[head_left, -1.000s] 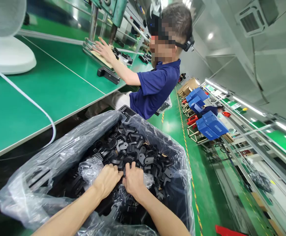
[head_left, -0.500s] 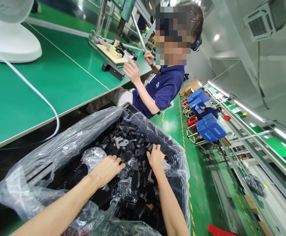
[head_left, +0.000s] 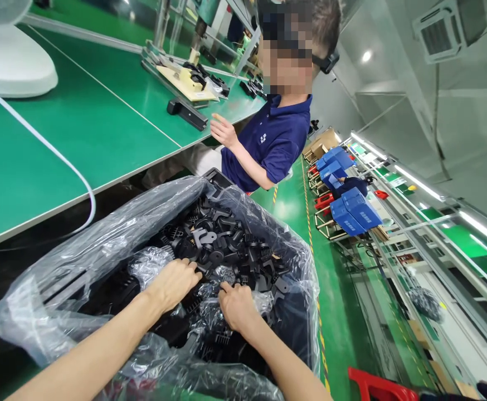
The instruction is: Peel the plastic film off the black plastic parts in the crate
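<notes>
A black crate lined with a clear plastic bag holds a heap of black plastic parts. Both my hands are down in the heap. My left hand lies knuckles up on the parts beside a crumpled fold of the bag, its fingers curled into the pile. My right hand sits just to its right, fingers bent down among the parts and the plastic film. What either hand holds is hidden under the fingers.
A green workbench runs along the left with a white fan base and its cable. A co-worker in a blue shirt sits at a press jig. Blue bins and racks line the green aisle on the right.
My right hand has come back from the far side of the heap toward my left hand. The co-worker has lowered an arm from the jig and turned toward me.
</notes>
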The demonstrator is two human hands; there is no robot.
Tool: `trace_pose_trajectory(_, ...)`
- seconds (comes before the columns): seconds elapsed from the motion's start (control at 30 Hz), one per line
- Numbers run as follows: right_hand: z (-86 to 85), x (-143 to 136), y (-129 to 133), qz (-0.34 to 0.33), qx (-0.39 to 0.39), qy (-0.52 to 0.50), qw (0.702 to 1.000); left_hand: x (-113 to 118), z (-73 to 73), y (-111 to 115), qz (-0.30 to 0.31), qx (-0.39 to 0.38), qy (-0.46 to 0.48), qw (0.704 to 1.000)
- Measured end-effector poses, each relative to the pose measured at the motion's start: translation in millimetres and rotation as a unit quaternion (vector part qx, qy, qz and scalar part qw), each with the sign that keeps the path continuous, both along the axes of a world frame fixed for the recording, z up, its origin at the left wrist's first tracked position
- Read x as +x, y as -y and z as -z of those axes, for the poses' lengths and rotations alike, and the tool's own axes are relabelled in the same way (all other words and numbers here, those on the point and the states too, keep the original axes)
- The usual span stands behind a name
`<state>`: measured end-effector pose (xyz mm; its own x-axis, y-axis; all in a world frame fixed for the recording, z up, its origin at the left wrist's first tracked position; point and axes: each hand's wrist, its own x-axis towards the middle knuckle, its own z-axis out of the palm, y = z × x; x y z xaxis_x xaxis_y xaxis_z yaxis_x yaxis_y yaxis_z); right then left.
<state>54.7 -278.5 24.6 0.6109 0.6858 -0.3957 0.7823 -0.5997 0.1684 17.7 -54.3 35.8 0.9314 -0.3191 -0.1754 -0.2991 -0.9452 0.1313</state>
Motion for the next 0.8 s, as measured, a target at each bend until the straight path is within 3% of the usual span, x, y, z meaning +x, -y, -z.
trace_pose_trajectory(0.23, -27.8, 17, 61, 0.142, -0.065, 0.083, 0.984, -4, 2.1, -6, -0.010, -0.028, 0.010, 1.000)
trace_pose_trajectory(0.33, -31.5, 15, 74, 0.209, -0.050, 0.102, 0.971, -2, 4.7, -6, -0.016, -0.045, 0.009, 0.999)
trace_pose_trajectory(0.4, -24.3, 9, 68, 0.227, -0.002, 0.084, 0.970, -1, 5.5, -5, -0.023, -0.057, 0.013, 0.998)
trace_pose_trajectory(0.5, 0.8, 1, 45, 0.235, 0.088, 0.014, 0.968, 0, 1.3, -5, -0.045, -0.082, 0.033, 0.995)
trace_pose_trajectory(0.63, 29.7, -2, 28, 0.296, 0.191, -0.061, 0.934, -6, -16.2, -15, -0.139, -0.117, 0.078, 0.980)
trace_pose_trajectory(0.73, 26.9, 0, 35, 0.318, 0.286, -0.076, 0.901, -14, -27.7, -25, -0.226, -0.145, 0.085, 0.960)
trace_pose_trajectory(0.8, 15.3, 4, 43, 0.314, 0.357, -0.098, 0.874, -21, -29.7, -28, -0.241, -0.174, 0.069, 0.952)
